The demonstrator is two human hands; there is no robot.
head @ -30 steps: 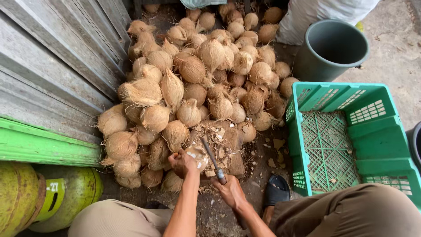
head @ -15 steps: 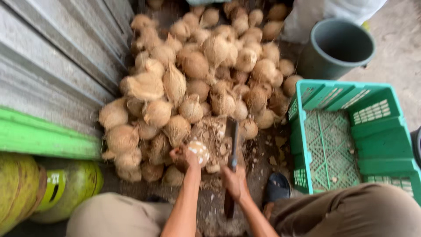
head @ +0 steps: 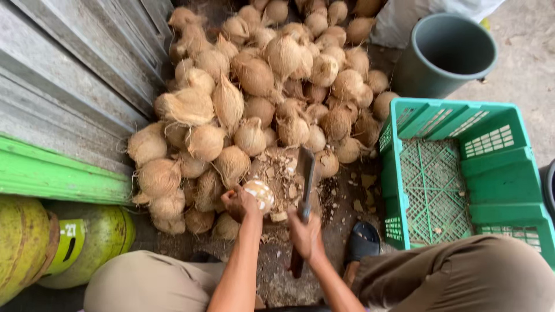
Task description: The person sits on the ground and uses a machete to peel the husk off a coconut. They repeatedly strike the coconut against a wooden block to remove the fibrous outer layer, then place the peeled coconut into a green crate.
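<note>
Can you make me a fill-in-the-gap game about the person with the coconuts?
1. The left hand holds a partly peeled ____.
2. The right hand grips a big ____ with its blade up.
3. The plastic crate beside the coconut pile is coloured ____.
4. Above the crate stands a round grey ____.

Missing words: coconut; knife; green; bucket.

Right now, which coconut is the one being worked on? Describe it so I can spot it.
Start at the big coconut pile beside the grey metal wall and go to its near edge. There the left hand holds one coconut. Unlike its brown, hairy neighbours, its face is pale and shaved.
</note>
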